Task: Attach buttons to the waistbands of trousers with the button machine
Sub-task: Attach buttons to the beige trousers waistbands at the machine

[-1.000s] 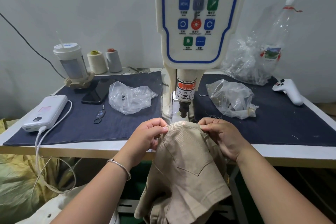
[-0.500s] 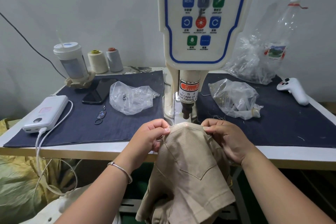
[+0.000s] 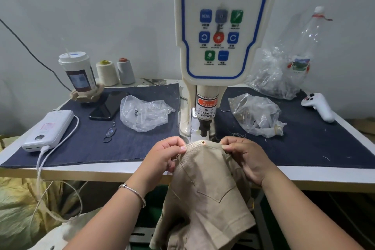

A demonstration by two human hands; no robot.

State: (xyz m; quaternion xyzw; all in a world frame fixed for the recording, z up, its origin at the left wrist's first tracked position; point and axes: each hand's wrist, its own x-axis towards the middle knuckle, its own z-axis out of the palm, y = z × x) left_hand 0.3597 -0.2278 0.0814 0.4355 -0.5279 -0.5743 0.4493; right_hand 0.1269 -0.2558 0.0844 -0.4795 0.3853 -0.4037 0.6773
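the beige trousers' waistband (image 3: pixel 204 147) lies under the button machine's punch (image 3: pixel 204 129), a small metal button (image 3: pixel 202 142) on it; left hand (image 3: pixel 165 156) and right hand (image 3: pixel 246 157) pinch its edge either side, above the denim-covered table (image 3: pixel 129 170).

A small garment workshop: a button machine (image 3: pixel 220 46) at twelve o'clock, thread cones (image 3: pixel 107 73) at ten o'clock, denim-covered worktable (image 3: pixel 121 170).

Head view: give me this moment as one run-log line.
left hand: pinches waistband | right hand: pinches waistband | small metal button on waistband, just below machine punch
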